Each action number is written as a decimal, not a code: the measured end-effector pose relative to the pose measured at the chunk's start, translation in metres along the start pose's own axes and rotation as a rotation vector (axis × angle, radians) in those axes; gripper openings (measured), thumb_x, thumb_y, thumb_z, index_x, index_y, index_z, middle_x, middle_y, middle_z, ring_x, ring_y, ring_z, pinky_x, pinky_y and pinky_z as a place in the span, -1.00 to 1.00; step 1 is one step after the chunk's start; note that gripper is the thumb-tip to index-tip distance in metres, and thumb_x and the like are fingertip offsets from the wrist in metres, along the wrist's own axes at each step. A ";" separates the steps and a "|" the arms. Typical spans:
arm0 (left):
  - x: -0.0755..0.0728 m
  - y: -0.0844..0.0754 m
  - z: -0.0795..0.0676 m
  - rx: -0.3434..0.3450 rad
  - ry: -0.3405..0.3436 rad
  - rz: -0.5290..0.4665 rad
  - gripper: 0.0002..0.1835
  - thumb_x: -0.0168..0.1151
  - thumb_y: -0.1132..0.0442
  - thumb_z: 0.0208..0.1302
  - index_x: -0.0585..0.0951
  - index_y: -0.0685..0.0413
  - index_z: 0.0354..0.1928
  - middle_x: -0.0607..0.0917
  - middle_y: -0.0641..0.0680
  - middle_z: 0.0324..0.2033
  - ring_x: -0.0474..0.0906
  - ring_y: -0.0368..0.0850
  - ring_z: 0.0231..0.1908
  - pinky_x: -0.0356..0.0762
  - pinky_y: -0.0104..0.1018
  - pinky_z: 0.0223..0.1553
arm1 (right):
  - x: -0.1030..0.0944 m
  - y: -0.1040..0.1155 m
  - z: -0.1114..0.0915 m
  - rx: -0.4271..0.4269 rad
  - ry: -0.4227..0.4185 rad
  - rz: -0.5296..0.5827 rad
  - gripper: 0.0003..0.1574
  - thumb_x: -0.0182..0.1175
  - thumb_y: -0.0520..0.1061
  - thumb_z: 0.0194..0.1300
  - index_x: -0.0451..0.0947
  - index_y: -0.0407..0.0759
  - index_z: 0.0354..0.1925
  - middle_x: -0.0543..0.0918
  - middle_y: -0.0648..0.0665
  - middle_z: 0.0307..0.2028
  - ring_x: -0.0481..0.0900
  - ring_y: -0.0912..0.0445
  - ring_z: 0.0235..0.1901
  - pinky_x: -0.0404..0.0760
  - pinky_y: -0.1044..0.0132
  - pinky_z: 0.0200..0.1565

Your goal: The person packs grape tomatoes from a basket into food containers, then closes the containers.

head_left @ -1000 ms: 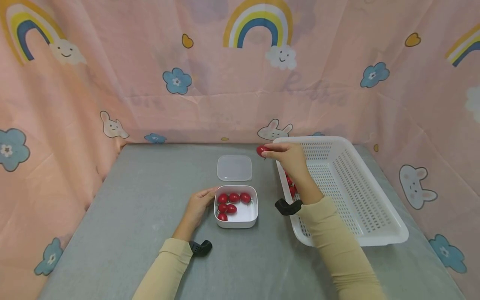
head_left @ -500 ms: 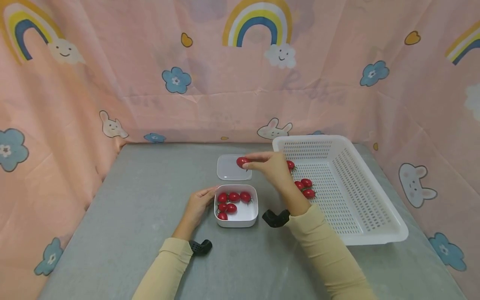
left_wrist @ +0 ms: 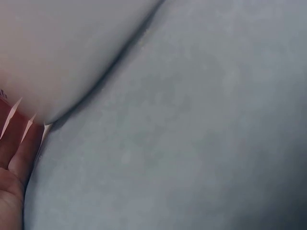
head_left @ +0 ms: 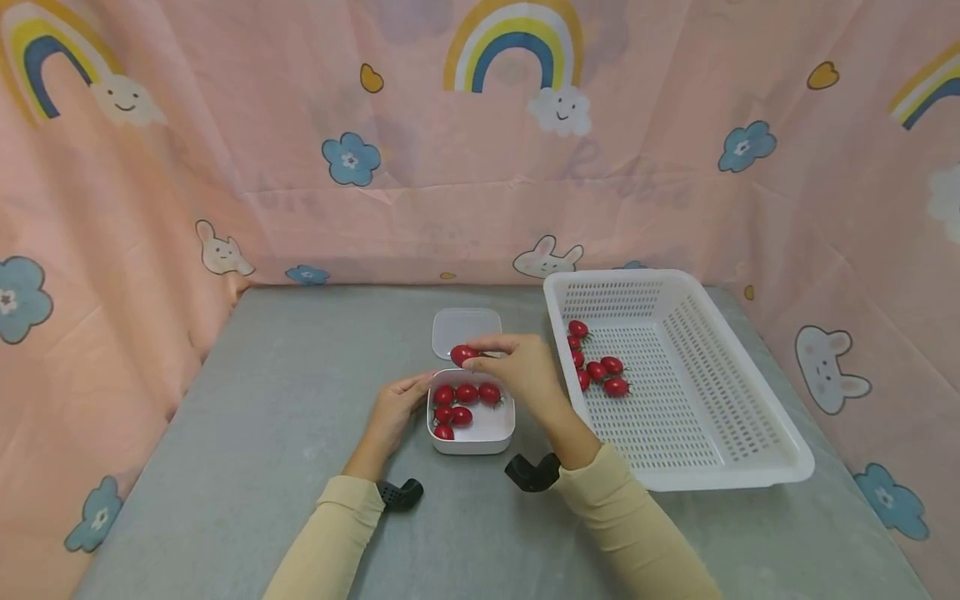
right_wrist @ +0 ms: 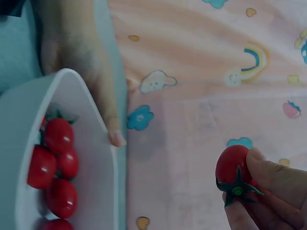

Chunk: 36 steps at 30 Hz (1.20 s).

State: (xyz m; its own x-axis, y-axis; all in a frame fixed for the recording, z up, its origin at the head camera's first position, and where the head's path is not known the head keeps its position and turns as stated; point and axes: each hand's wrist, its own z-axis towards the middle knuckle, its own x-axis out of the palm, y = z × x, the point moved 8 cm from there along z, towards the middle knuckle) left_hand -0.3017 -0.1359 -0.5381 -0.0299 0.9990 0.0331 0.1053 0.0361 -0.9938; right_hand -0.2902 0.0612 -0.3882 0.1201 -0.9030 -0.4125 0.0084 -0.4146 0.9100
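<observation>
A cherry tomato (head_left: 462,355) with a green calyx is pinched between the thumb and fingers of my right hand (head_left: 525,371). It hangs just above the back rim of a small white box (head_left: 471,447). Several cherry tomatoes (head_left: 467,392) lie in the box, mostly along its left and back sides. My left hand (head_left: 396,412) rests against the box's left wall with extended fingers. In the left wrist view, its fingers (left_wrist: 26,153) lie along the outer wall. The right wrist view shows the held tomato (right_wrist: 233,165) close up, calyx toward the camera.
Behind the box lies a translucent lid (head_left: 467,323), flat on the grey tabletop (head_left: 315,350). To the right stands a large white perforated basket (head_left: 675,375), with several cherry tomatoes (head_left: 611,365) near its left side. A pink patterned curtain (head_left: 435,217) encloses the back and sides.
My right hand has carried the tomato from over the basket's left edge leftward and down toward the box. The tomatoes in the basket have come into sight. My left hand has stayed put.
</observation>
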 end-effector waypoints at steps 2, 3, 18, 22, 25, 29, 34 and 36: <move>0.000 0.000 0.000 0.000 0.000 -0.001 -0.63 0.23 0.19 0.39 0.66 0.34 0.06 0.74 0.17 0.03 0.69 -0.38 -0.13 0.64 -0.26 0.08 | 0.006 -0.005 -0.002 0.003 0.007 0.001 -0.66 0.47 -0.07 0.14 0.77 -0.08 -0.08 0.78 -0.12 -0.04 0.64 0.00 0.07 0.64 0.12 0.08; 0.000 0.000 0.000 -0.003 -0.001 -0.002 -0.64 0.23 0.19 0.39 0.66 0.34 0.06 0.74 0.16 0.02 0.69 -0.39 -0.13 0.64 -0.27 0.08 | 0.008 -0.007 -0.003 0.004 0.007 -0.001 -0.67 0.48 -0.08 0.13 0.78 -0.08 -0.10 0.78 -0.12 -0.06 0.64 0.01 0.04 0.65 0.17 0.01; -0.001 -0.004 -0.001 0.089 0.030 -0.010 -0.56 0.30 0.01 0.32 0.71 0.24 0.02 0.77 0.10 -0.02 0.70 -0.37 -0.12 0.65 -0.38 0.00 | 0.041 -0.047 0.004 -0.028 0.007 -0.027 -0.73 0.52 -0.18 0.04 0.80 -0.18 -0.21 0.81 -0.18 -0.19 0.71 0.01 -0.11 0.61 0.29 -0.14; -0.001 -0.005 -0.001 0.113 0.037 -0.024 -0.55 0.31 -0.03 0.30 0.72 0.22 0.00 0.79 0.06 -0.06 0.70 -0.37 -0.13 0.65 -0.41 -0.03 | 0.047 -0.056 0.009 -0.009 0.028 -0.042 -0.72 0.52 -0.18 0.03 0.79 -0.18 -0.21 0.80 -0.18 -0.16 0.71 0.00 -0.06 0.63 0.21 -0.05; 0.000 -0.002 0.000 0.059 0.024 -0.025 -0.55 0.29 0.06 0.33 0.68 0.31 0.04 0.77 0.12 -0.02 0.69 -0.40 -0.14 0.64 -0.41 -0.01 | 0.050 -0.059 0.011 -0.013 0.040 -0.058 -0.71 0.52 -0.19 0.03 0.79 -0.20 -0.21 0.80 -0.19 -0.16 0.71 -0.01 -0.07 0.64 0.18 -0.03; 0.000 0.001 0.002 0.001 0.005 -0.020 -0.60 0.23 0.18 0.39 0.63 0.39 0.08 0.74 0.16 0.03 0.68 -0.43 -0.15 0.62 -0.45 0.00 | 0.053 -0.060 0.013 -0.033 0.046 -0.099 -0.70 0.52 -0.18 0.04 0.79 -0.21 -0.20 0.80 -0.20 -0.16 0.71 -0.02 -0.10 0.65 0.17 -0.05; 0.000 0.001 0.002 -0.013 0.002 -0.027 -0.63 0.21 0.23 0.40 0.62 0.39 0.09 0.74 0.16 0.03 0.68 -0.45 -0.16 0.61 -0.49 -0.02 | 0.056 -0.059 0.014 -0.066 0.049 -0.181 -0.71 0.52 -0.18 0.03 0.79 -0.20 -0.21 0.81 -0.18 -0.19 0.72 0.00 -0.13 0.67 0.17 -0.08; 0.000 0.001 0.002 -0.011 0.004 -0.031 -0.63 0.22 0.24 0.39 0.62 0.39 0.09 0.74 0.15 0.02 0.68 -0.45 -0.16 0.61 -0.50 -0.03 | 0.057 -0.058 0.014 -0.066 0.056 -0.199 -0.72 0.52 -0.18 0.03 0.79 -0.20 -0.22 0.81 -0.18 -0.19 0.72 0.00 -0.14 0.67 0.17 -0.08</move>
State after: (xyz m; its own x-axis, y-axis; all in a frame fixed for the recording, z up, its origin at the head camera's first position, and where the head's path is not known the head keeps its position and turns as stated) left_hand -0.3032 -0.1354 -0.5391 -0.0298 0.9975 0.0641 0.1155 0.0671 -0.9910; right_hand -0.2980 0.0323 -0.4650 0.1649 -0.7953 -0.5833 0.1026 -0.5744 0.8121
